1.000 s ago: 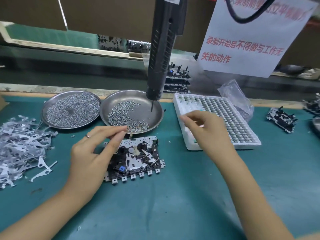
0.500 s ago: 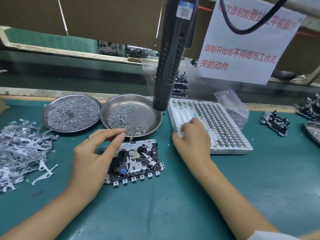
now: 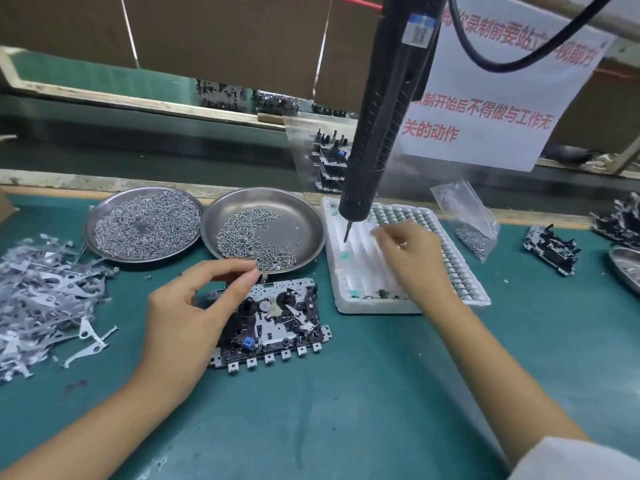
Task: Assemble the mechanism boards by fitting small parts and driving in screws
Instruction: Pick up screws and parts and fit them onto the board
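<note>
The mechanism board [image 3: 277, 323] lies flat on the green mat in front of me. My left hand [image 3: 187, 313] rests at its left side, thumb and forefinger tips meeting over the board's far left corner; nothing shows between them. My right hand [image 3: 412, 261] is over the white foam tray [image 3: 367, 308] of small round parts, its blurred fingertips down at the rows. A hanging black electric screwdriver [image 3: 381, 133] has its bit just left of that hand. Two steel dishes of screws, left [image 3: 104, 251] and right [image 3: 298, 216], stand behind the board.
A heap of flat metal levers [image 3: 41, 289] covers the mat at left. A clear bag of screws [image 3: 467, 220], more boards [image 3: 550, 249] and a dish rim [image 3: 627, 268] are at right. Stacked boards [image 3: 329, 161] and a paper sign [image 3: 485, 105] stand behind.
My right hand has moved from the tray's near left edge further in over the rows of parts. My left hand and the board have stayed put.
</note>
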